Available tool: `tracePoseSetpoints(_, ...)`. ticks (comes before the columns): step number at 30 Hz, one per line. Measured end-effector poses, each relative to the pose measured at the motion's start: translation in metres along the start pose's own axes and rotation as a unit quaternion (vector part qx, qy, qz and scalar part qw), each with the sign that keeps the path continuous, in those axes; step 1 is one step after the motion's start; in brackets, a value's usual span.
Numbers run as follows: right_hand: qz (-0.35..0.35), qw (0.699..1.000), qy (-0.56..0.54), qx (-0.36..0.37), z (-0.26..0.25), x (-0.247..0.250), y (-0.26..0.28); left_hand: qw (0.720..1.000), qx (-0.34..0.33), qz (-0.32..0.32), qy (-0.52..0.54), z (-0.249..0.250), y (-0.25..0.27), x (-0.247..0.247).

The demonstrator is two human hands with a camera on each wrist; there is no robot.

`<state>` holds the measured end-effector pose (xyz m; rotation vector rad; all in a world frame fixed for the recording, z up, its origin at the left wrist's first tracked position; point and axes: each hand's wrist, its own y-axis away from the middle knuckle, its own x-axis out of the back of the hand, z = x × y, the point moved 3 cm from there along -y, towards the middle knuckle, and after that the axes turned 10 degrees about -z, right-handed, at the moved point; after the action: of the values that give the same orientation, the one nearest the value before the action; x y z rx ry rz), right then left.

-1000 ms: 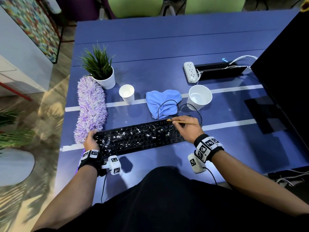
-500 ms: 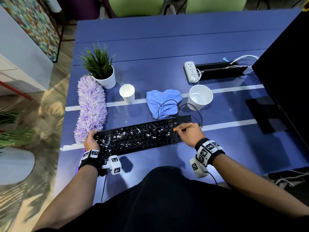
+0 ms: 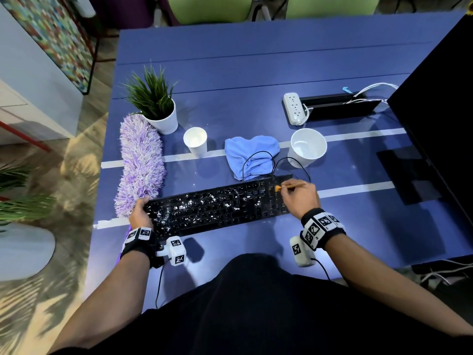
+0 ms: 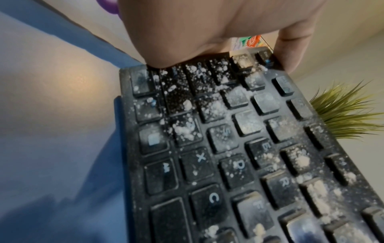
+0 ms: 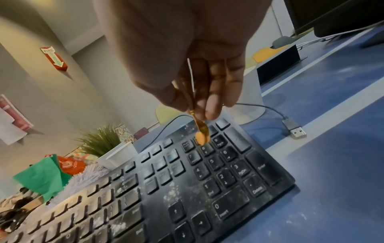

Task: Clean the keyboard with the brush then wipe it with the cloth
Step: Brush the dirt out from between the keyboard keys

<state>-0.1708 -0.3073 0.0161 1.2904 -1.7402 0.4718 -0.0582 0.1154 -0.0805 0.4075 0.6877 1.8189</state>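
Keys read Enter, Delete, Insert, PgUp, PgDn on the keyboard [image 3: 220,204], black, caked with white powder toward its left, lying near the table's [image 3: 256,73] front edge. Right hand [image 3: 300,198] pinches the brush [image 5: 201,133], bristles on the numpad. Left hand [image 3: 140,213] clamps the left end. Cloth [image 3: 252,155] sits just behind.

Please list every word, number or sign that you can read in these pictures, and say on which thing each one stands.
"FIRE": red and white wall sign; the word along its arrow is too blurred.
"X", "D", "C", "R", "F", "Alt": keys at the left end of the keyboard.
"0" to "9", "Enter", "Delete", "Insert", "PgDn": numeric pad.
Other key legends: too dusty or blurred.
Black and white square codes on the wristbands: patterns, no text.
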Motion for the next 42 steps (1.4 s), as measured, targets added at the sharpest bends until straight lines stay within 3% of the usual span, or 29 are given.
tracePoseSetpoints(2,-0.013,1.000,0.023,0.008,-0.001,0.001,-0.004,1.000,-0.014,-0.002,-0.012,-0.002,-0.005,0.004)
tracePoseSetpoints(6,-0.065,0.995,-0.029,0.064,-0.012,-0.006,-0.003,1.000,-0.013,-0.013,-0.013,0.007,0.015,-0.007)
tracePoseSetpoints(9,-0.022,1.000,0.003,0.008,0.011,0.006,-0.015,1.000,-0.020,-0.010,-0.021,0.011,0.020,-0.009)
tracePoseSetpoints(12,0.017,0.998,0.046,-0.039,0.037,0.021,-0.023,0.999,-0.016,0.004,-0.029,-0.003,-0.010,0.007)
tracePoseSetpoints(17,0.038,0.996,-0.045,0.063,0.018,0.026,-0.010,1.000,-0.007,-0.009,-0.013,-0.001,-0.008,0.002)
tracePoseSetpoints(22,-0.024,0.990,-0.079,0.111,0.004,0.002,0.001,1.000,0.003,-0.020,-0.007,0.001,0.001,0.000)
tracePoseSetpoints(25,0.038,0.990,-0.097,0.099,0.000,0.001,0.003,1.000,0.008,-0.012,-0.014,-0.011,-0.019,0.014)
tracePoseSetpoints(27,0.002,0.991,-0.101,0.093,-0.003,-0.004,0.005,1.000,0.004,-0.025,0.000,-0.028,-0.048,0.026)
tracePoseSetpoints(29,-0.089,0.990,-0.069,0.085,-0.003,-0.014,0.010,1.000,0.010,-0.024,-0.008,-0.009,-0.010,0.010)
tracePoseSetpoints(30,-0.096,0.990,-0.063,0.080,-0.003,-0.018,0.012,0.999,0.015,-0.029,-0.004,-0.007,-0.005,0.007)
tracePoseSetpoints(33,-0.019,0.989,-0.109,0.094,-0.004,-0.018,0.016,1.000,0.002,-0.023,-0.014,0.004,0.013,-0.001)
tracePoseSetpoints(37,-0.089,0.979,-0.119,0.137,-0.018,-0.029,0.016,1.000,-0.005,-0.014,-0.006,-0.011,-0.017,0.012)
tracePoseSetpoints(40,-0.032,0.987,-0.113,0.110,-0.014,-0.027,0.013,1.000,0.003,-0.015,0.014,-0.006,-0.009,0.007)
tracePoseSetpoints(42,-0.065,0.991,-0.072,0.092,-0.013,-0.028,0.012,1.000,0.009,-0.013,0.012,0.002,0.005,0.002)
